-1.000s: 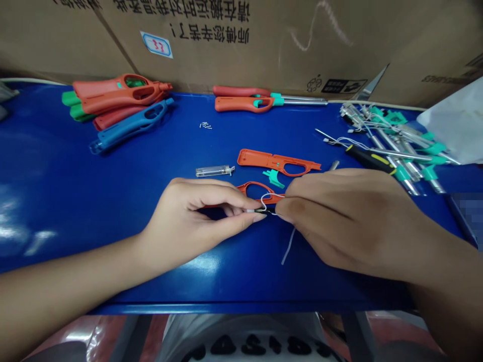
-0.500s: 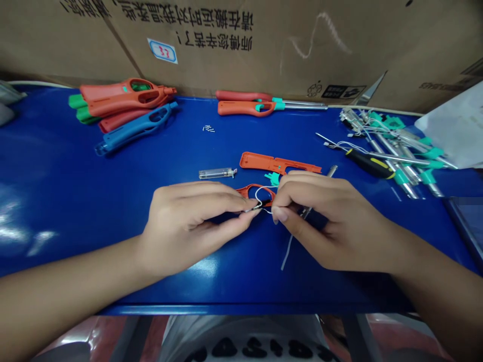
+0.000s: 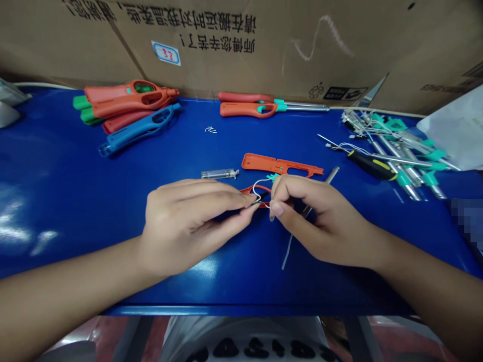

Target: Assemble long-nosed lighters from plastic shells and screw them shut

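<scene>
My left hand (image 3: pixel 196 221) is closed, thumb and fingertips pinching a small dark part at the end of a thin white wire (image 3: pixel 255 186). Close beside it, my right hand (image 3: pixel 320 216) pinches the same wire between thumb and forefinger. Under the fingertips lies an orange lighter shell half (image 3: pixel 246 190), mostly covered. A teal piece (image 3: pixel 271 177) shows by the right fingers. Behind the right hand a metal tube (image 3: pixel 332 175) sticks out, and a thin pale tube (image 3: pixel 287 254) hangs below it. The other orange shell half (image 3: pixel 260 162) and a clear fuel tank (image 3: pixel 219 174) lie just beyond.
Lighter shells (image 3: pixel 124 103) in orange, green and blue are piled at back left. Two lighters (image 3: pixel 247 109) lie against the cardboard box (image 3: pixel 279 50). Small screws (image 3: pixel 210 129) are nearby. At right are a screwdriver (image 3: pixel 372 165) and several metal tube assemblies (image 3: pixel 405 151).
My right hand has shifted slightly left and up, its fingertips a little nearer the left hand's. Both hands keep their pinch; the whole view has shifted slightly.
</scene>
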Demonstrator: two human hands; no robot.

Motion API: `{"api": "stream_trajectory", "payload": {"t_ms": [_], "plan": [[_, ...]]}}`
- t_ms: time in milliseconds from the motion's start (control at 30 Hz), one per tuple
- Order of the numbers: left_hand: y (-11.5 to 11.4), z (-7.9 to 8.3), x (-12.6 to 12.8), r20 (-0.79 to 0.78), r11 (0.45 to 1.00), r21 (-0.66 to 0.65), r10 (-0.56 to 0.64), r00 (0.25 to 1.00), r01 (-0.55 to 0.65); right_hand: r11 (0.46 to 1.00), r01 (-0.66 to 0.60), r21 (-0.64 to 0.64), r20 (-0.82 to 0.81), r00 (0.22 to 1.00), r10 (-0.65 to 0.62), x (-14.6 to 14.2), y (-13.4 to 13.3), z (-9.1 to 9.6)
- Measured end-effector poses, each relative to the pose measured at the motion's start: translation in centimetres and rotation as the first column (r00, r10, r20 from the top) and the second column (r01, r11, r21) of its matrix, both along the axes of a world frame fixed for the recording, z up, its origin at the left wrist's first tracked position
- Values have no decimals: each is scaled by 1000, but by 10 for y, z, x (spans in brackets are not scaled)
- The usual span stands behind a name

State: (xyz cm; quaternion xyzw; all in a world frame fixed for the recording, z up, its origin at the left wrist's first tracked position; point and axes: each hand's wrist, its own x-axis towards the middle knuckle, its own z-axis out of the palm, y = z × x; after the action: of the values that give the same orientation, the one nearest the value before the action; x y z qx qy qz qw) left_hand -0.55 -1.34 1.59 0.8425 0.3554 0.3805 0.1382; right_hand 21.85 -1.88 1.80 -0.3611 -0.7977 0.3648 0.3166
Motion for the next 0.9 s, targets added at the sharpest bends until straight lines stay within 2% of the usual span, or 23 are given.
{"api": "stream_trajectory", "payload": {"t_ms": [133,233,500,900], "plan": [[3,-5,-1,14,993,115,-26,1000,24,999,7,-34,-10,1000,-8,-1,0,-2],[5,-7,-1,15,987,156,-34,999,31,999,7,-41,-13,1000,-7,-1,0,-2],[5,-6,-1,8,987,161,-29,1000,28,998,15,-57,-25,1000,-16,0,-1,-2],[4,-6,0,1,986,164,-18,1000,17,1000,16,-15,1,1000,-16,-1,0,-3]]}}
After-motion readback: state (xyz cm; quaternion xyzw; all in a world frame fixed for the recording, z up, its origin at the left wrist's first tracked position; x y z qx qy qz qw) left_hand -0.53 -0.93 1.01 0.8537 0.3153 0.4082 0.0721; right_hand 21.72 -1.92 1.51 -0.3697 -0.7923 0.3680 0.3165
